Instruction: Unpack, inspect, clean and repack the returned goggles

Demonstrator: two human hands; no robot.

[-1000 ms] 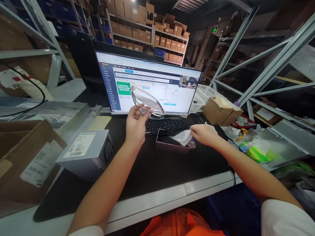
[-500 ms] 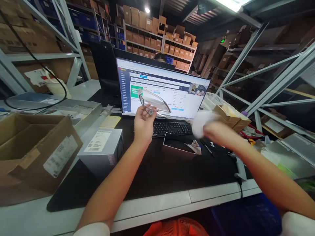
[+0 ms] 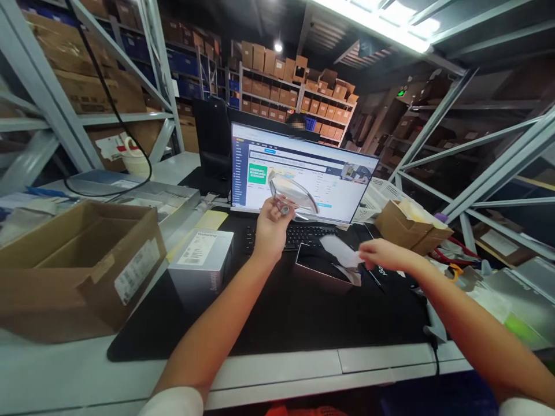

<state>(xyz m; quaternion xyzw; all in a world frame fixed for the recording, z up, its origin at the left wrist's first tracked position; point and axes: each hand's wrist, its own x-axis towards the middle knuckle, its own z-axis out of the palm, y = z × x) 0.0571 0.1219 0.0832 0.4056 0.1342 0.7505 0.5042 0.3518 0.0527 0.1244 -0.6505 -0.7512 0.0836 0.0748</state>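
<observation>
My left hand point(image 3: 271, 228) is raised in front of the monitor, its fingers closed on a clear, curved object point(image 3: 297, 190) with a shiny rounded rim. A small round grey part shows by the fingertips; I cannot make out the exact kind. My right hand point(image 3: 377, 254) pinches a thin white sheet point(image 3: 340, 249) by its right end. That sheet hangs over an open box point(image 3: 321, 276) with a dark inside, and a crumpled greyish piece point(image 3: 350, 275) sticks up at its right corner. Left of my left forearm stands a closed grey box point(image 3: 202, 263) with a white label.
An open cardboard carton point(image 3: 82, 266) stands at the left. Behind my hands are a monitor point(image 3: 303, 167) and a black keyboard point(image 3: 303, 236). A pen point(image 3: 375, 280) lies on the black mat point(image 3: 277, 323). At the right are a filled cardboard box point(image 3: 401, 228) and a white basket point(image 3: 377, 196).
My right hand has moved the white sheet, blurred before, left and down over the open box. My left hand keeps the clear object raised. The whole view has shifted slightly.
</observation>
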